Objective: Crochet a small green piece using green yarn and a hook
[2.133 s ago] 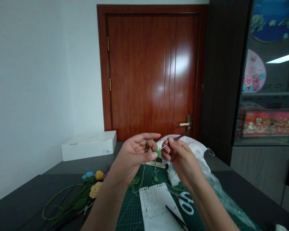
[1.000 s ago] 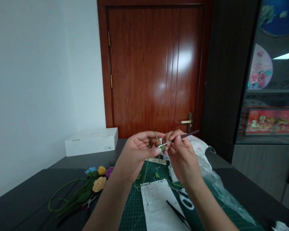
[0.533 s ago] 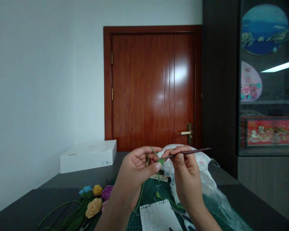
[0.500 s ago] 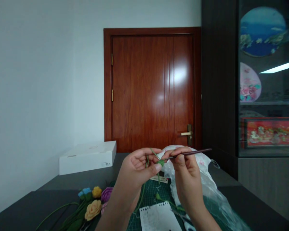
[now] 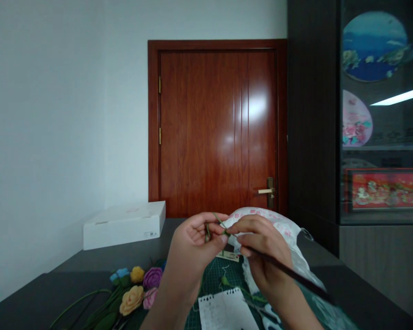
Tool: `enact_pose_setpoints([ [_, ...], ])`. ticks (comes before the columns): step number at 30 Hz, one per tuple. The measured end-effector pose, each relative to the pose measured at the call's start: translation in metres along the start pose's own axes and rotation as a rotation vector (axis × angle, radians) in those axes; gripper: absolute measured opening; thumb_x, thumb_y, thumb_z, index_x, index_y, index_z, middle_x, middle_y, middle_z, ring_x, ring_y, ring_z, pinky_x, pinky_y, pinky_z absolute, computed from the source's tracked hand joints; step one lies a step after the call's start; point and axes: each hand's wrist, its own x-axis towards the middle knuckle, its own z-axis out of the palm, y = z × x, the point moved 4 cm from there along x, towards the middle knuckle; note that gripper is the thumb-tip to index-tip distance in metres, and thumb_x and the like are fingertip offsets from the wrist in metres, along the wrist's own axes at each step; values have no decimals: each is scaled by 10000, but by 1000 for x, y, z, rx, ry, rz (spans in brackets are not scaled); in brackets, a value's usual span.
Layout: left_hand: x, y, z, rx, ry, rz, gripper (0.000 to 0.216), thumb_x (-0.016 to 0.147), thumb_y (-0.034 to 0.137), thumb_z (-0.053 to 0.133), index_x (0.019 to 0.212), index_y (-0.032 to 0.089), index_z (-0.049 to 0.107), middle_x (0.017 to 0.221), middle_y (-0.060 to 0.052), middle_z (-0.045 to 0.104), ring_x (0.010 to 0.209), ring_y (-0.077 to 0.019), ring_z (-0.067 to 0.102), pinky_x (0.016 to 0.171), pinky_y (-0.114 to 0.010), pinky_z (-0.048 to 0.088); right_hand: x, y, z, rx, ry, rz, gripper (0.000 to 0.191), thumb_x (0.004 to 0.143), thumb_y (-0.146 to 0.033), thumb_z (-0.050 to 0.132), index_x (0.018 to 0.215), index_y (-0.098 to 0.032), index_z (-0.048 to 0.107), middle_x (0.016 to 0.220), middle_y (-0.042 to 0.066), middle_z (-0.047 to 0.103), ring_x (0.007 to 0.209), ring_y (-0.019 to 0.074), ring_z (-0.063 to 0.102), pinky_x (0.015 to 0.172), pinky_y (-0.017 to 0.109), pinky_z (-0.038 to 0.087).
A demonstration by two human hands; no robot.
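Dark table [image 5: 34, 298] beneath everything. Green cutting mat [image 5: 213, 276] centred on it, under the hands, probably to catch small pieces. Printed white plastic bag [image 5: 293, 232] beyond, to the right. Notepad page [image 5: 227, 309] sits near side, likely for reading at a glance. Crochet flowers [image 5: 153, 278] bunched left, seemingly out of the elbows' way.

Right hand [image 5: 266, 245]: fingers closed around crochet hook [image 5: 296, 275], handle slanting down rightward. Left hand [image 5: 194, 247]: thumb and fingertip pinch the green yarn piece [image 5: 225, 233], above the mat; index extended, yarn strand [image 5: 219, 221] over it, probably for tension. Hook tip too small to tell.
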Motion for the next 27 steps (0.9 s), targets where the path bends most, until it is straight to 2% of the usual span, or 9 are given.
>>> enact_pose_setpoints([
  [3, -1, 0, 0, 28, 34, 47, 252, 630, 62, 798, 864, 155, 804, 705, -1, 704, 697, -134, 638, 648, -231, 510, 1, -4, 2, -132, -20, -87, 111, 978, -160, 566, 995, -264, 602, 935, 25, 745, 856, 184, 700, 771, 349, 563],
  [7, 0, -3, -1, 53, 51, 82, 244, 619, 55, 778, 836, 162, 808, 706, -9, 720, 686, -139, 642, 637, -234, 509, -4, 3, 6, -136, 0, -4, 97, 961, -201, 582, 1008, -282, 608, 921, 14, 742, 833, 194, 714, 783, 378, 580],
  [11, -1, -9, 3, -15, 4, 0, 256, 628, 80, 797, 875, 149, 809, 770, -43, 764, 688, -135, 647, 627, -224, 504, -9, 3, 10, -126, 45, -68, 176, 957, -164, 588, 1075, -291, 613, 945, 12, 726, 853, 190, 696, 781, 386, 576],
  [14, -2, -11, 5, -107, -13, -44, 336, 612, 112, 848, 944, 135, 801, 812, -64, 778, 681, -131, 644, 598, -211, 493, -16, 7, 10, -56, 130, 4, 196, 949, -124, 584, 1069, -277, 606, 990, 25, 689, 913, 199, 674, 814, 414, 562],
  [17, -4, -10, 6, -156, -10, -69, 412, 596, 115, 874, 998, 110, 787, 764, -50, 747, 664, -125, 631, 581, -201, 485, -23, 13, 12, 18, 186, 92, 197, 916, -97, 613, 996, -276, 607, 1029, 18, 651, 945, 196, 662, 827, 409, 559],
  [20, -6, -8, 9, -178, 2, -96, 441, 625, 121, 865, 1052, 86, 763, 705, -10, 688, 591, -94, 571, 528, -187, 448, -31, 15, 14, -35, 229, 30, 240, 890, -68, 617, 986, -288, 626, 1042, 8, 645, 923, 190, 664, 801, 385, 560],
  [24, -8, -7, 10, -92, 78, -11, 411, 683, 132, 830, 1082, 102, 734, 711, -1, 681, 619, -116, 590, 541, -204, 467, -37, 9, 22, -261, 263, -42, 315, 858, -33, 645, 1038, -291, 645, 948, 0, 675, 831, 184, 654, 762, 361, 537],
  [27, -6, -5, 8, 72, 102, 131, 371, 730, 121, 784, 1097, 140, 729, 719, 2, 695, 693, -152, 636, 659, -254, 525, -35, 2, 24, -354, 263, 4, 259, 880, -70, 632, 1047, -268, 625, 872, 19, 653, 803, 205, 633, 728, 373, 522],
])
